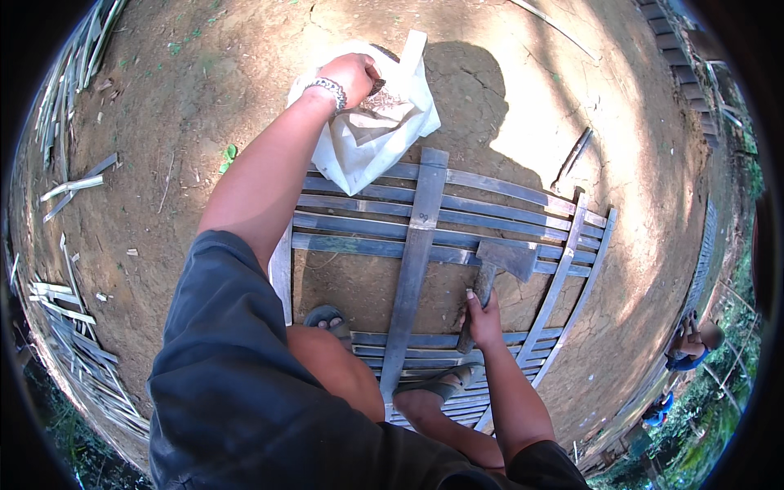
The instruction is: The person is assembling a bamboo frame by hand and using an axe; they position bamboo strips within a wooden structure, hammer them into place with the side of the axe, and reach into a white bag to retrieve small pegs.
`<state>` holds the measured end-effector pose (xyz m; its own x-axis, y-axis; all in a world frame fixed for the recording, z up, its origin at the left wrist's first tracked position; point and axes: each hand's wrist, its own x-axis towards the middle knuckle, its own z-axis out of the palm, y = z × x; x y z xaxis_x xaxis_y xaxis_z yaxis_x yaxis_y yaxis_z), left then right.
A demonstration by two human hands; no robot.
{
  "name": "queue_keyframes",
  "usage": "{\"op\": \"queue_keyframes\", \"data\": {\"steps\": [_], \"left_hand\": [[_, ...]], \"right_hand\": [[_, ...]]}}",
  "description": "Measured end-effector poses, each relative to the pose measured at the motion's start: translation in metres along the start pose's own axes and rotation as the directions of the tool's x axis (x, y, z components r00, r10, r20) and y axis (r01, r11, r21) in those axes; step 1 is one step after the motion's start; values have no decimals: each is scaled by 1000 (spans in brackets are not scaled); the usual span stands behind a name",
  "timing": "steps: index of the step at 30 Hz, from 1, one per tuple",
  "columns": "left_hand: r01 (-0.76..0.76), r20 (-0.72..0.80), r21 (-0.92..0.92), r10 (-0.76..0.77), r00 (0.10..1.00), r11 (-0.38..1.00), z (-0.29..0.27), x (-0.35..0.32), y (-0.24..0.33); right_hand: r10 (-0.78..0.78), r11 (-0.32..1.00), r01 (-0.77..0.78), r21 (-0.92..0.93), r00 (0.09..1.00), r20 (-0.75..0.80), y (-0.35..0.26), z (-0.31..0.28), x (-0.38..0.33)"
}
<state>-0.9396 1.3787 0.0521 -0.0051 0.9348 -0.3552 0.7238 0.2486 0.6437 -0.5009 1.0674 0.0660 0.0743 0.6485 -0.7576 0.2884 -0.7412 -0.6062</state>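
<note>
— Two hands at work: the left hand (pixel 353 75) dips into a white plastic bag (pixel 371 131) on the dirt, fingers curled, on what I cannot tell.

— Soft bag?

— Thin and floppy, probably light; best gathered at its mouth.

— Rightward?

— A slatted bamboo panel (pixel 441 233) lies flat. The right hand (pixel 483 320) is wrapped around the handle of a hatchet (pixel 500 265) resting on it. Head-heavy, I'd judge, so grip low and firm.
</note>
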Motion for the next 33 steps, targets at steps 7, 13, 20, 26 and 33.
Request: {"op": "queue_keyframes", "data": {"steps": [7,13,20,26,33], "left_hand": [[-79,27,221,75,997,972,18,-7,-4],[144,234,-344,-64,970,928,-2,-5,0],[-15,-63,12,16,998,1000,19,10,-15],[35,-115,70,-27,993,997,29,14,2],[122,-190,201,-83,978,972,40,2,26]], "right_hand": [[-39,999,39,-14,999,-1,6,2,3],[4,1000,-4,-24,1000,-18,-5,4,-3],[-3,1000,3,-25,1000,-9,-4,3,-2],[-1,998,1,-65,1000,0,-4,-2,-1],[-10,997,7,-76,1000,-30,-6,0,-3]]}}
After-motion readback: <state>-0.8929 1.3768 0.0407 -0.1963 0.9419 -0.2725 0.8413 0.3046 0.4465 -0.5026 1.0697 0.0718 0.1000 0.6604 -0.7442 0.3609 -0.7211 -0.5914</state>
